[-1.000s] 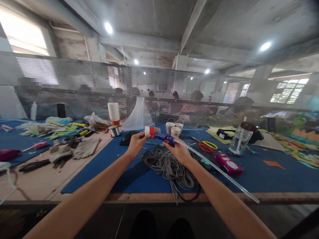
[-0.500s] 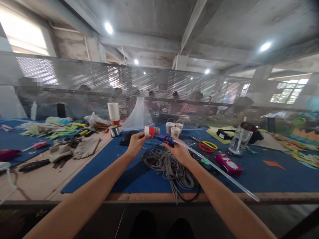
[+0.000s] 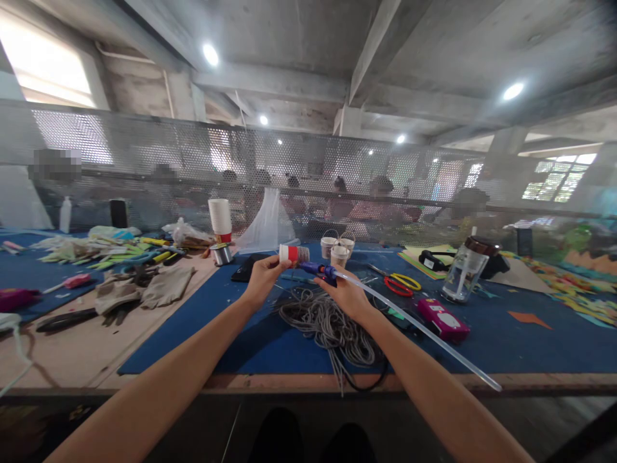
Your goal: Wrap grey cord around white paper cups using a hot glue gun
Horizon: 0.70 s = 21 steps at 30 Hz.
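Observation:
Between the fingers of my left hand (image 3: 264, 275) is a small paper cup (image 3: 289, 253) with a red band, lying on its side in the air; grey cord seems to wrap its right part. My right hand (image 3: 348, 292) grips a blue hot glue gun (image 3: 318, 269), its nozzle close to the cup. A long clear glue stick (image 3: 419, 326) runs out of the gun's back toward the lower right. Below both hands lies a tangled heap of grey cord (image 3: 332, 325). Just behind the gun stand three small white cups (image 3: 339, 255) with wire handles.
Red-and-yellow scissors (image 3: 400, 284), a magenta box (image 3: 443, 319) and a glass bottle (image 3: 465, 273) sit to the right. At the left are work gloves (image 3: 166, 286), a wire spool (image 3: 222, 254) and stacked paper cups (image 3: 220, 217). A perforated metal screen (image 3: 299, 154) stands behind the table, people beyond it.

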Each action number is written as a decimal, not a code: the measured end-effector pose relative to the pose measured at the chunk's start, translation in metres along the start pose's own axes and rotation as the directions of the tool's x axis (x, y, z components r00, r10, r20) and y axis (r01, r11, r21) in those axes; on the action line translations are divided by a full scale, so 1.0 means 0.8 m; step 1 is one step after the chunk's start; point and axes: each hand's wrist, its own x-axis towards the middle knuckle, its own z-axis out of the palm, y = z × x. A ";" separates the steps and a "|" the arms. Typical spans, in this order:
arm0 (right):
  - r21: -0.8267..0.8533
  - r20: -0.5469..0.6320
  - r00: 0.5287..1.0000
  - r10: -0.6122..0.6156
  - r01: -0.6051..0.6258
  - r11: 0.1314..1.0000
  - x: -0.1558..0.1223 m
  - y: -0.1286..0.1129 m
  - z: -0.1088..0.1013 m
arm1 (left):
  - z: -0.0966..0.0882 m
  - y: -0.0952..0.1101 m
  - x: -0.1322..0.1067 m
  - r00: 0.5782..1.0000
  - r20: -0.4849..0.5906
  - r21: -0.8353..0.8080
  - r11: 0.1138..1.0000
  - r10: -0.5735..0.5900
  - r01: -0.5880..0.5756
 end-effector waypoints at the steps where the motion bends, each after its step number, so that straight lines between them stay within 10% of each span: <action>1: 0.002 0.000 1.000 0.000 0.000 1.000 0.000 0.000 0.000 | 0.000 0.000 0.000 1.000 -0.003 0.006 1.000 0.006 -0.006; 21: 0.025 -0.057 0.998 -0.006 0.007 1.000 0.000 0.001 0.000 | 0.006 0.014 -0.006 0.999 0.038 -0.016 0.999 -0.027 0.028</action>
